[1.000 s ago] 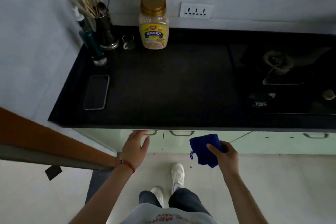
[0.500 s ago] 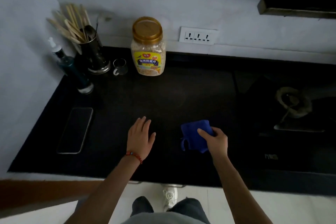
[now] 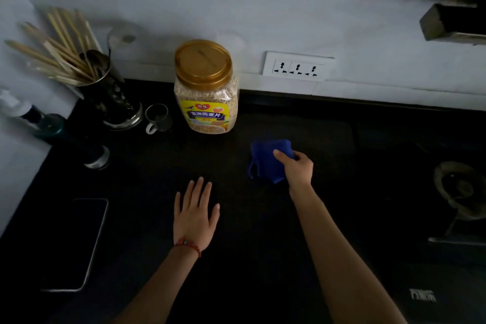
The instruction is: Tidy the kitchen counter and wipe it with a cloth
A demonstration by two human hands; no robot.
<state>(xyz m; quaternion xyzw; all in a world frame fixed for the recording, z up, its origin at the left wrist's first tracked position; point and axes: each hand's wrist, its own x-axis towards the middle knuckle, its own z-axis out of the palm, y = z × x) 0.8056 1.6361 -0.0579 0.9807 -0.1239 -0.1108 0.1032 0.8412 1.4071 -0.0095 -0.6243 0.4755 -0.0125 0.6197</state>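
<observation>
While the right hand (image 3: pixel 298 168) grips the blue cloth (image 3: pixel 268 159) on the black counter (image 3: pixel 157 166) — just right of the oat jar (image 3: pixel 206 87) — the left hand (image 3: pixel 196 212) lies flat, fingers spread, nearer the person.

Gas burner (image 3: pixel 462 189) cut by right edge; bottle (image 3: pixel 39 123) blurred.
</observation>
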